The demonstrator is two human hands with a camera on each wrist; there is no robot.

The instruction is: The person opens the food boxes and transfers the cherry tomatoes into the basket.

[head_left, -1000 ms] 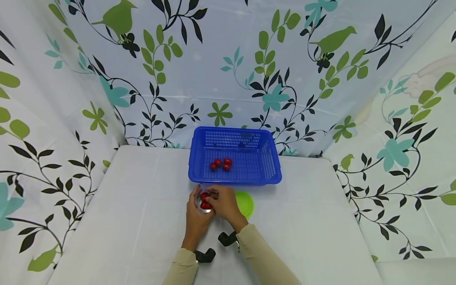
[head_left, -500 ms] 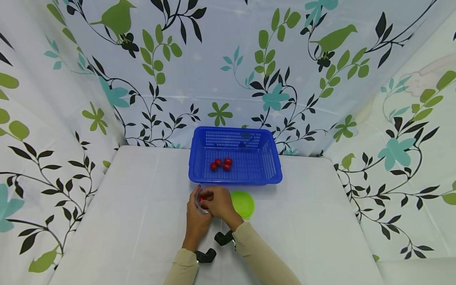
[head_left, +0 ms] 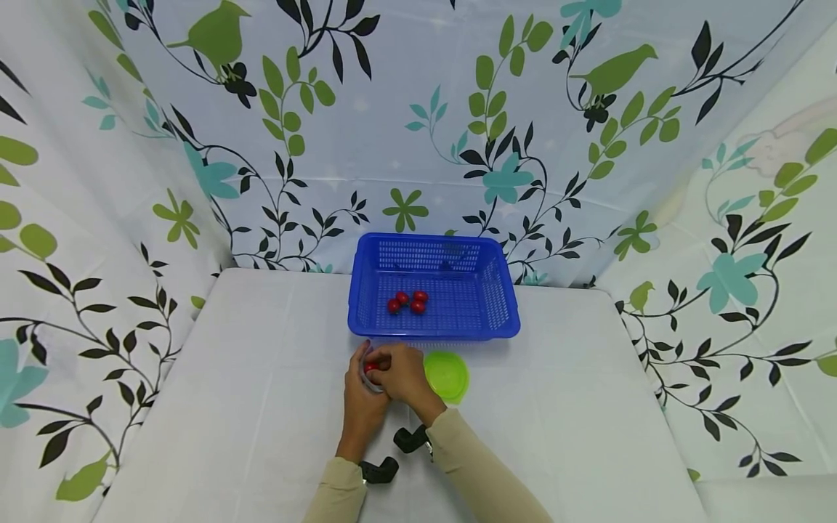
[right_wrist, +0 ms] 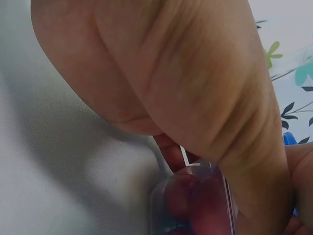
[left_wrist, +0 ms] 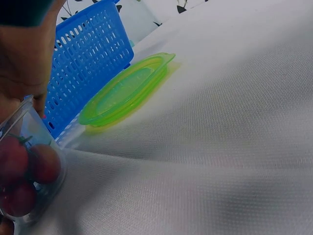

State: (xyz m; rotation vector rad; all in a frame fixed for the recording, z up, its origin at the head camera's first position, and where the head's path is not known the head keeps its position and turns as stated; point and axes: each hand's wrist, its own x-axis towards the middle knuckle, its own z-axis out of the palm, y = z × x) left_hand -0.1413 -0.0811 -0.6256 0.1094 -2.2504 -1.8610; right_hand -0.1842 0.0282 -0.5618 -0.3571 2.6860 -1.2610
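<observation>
Below the blue basket, my left hand (head_left: pixel 363 407) grips a clear plastic container (left_wrist: pixel 55 188) round its side, its mouth tilted. Several red cherry tomatoes (left_wrist: pixel 44 164) show through the container's wall in the left wrist view. My right hand (head_left: pixel 405 374) reaches over the mouth with curled fingers, and a red cherry tomato (head_left: pixel 371 368) shows at its thumb and fingertips. In the right wrist view the palm hides most of the fingers, and one fingertip is right at the container's rim. A bright green round lid (head_left: pixel 447 376) lies on the table beside the right hand.
A blue perforated basket (head_left: pixel 431 334) stands at the back of the table (head_left: pixel 575 392), with several cherry tomatoes (head_left: pixel 417 307) in its left half. Leaf-patterned cloth (head_left: pixel 418 145) hangs behind and at both sides. Dark wrist cameras (head_left: pixel 379 470) are strapped to both wrists.
My right hand has shifted slightly left, further over the container's mouth, covering tomatoes seen there earlier and uncovering more of the green lid. The left hand has stayed in place.
</observation>
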